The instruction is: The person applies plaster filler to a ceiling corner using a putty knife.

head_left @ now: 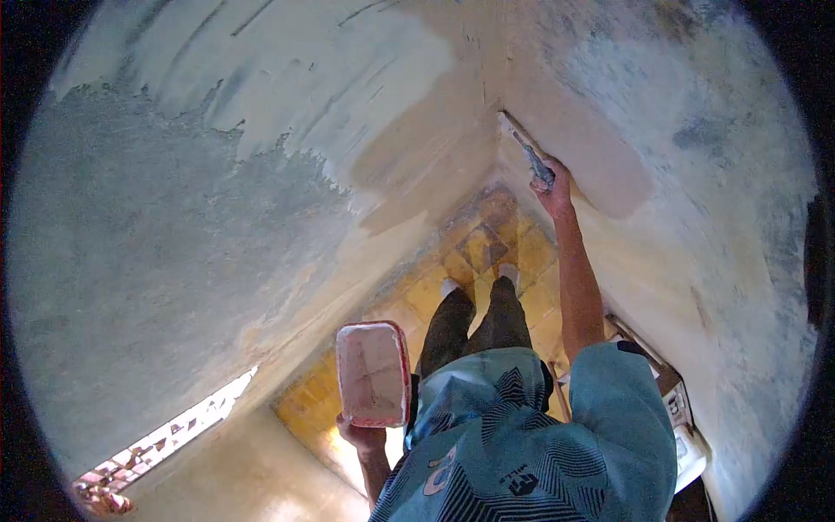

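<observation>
Near the corner where two walls meet, my right hand [554, 190] is wrapped round the handle of a flat trowel [524, 142]. The trowel's blade lies against the right wall [713, 165], its tip close to the corner line. Low in front of my body, my left hand [361, 434] grips the near end of a red-rimmed tub [373, 374] with pale paste inside; part of that hand is hidden under the tub. The left wall [165, 235] bears white plaster [348, 78] at the top above a grey area, with a damp-looking beige patch beside the corner.
My feet stand on a yellow tiled floor [417, 300] between the walls. A white container [690, 457] and dark objects sit at the lower right, behind my right arm. At the lower left is a bright slotted opening [174, 432] in the wall.
</observation>
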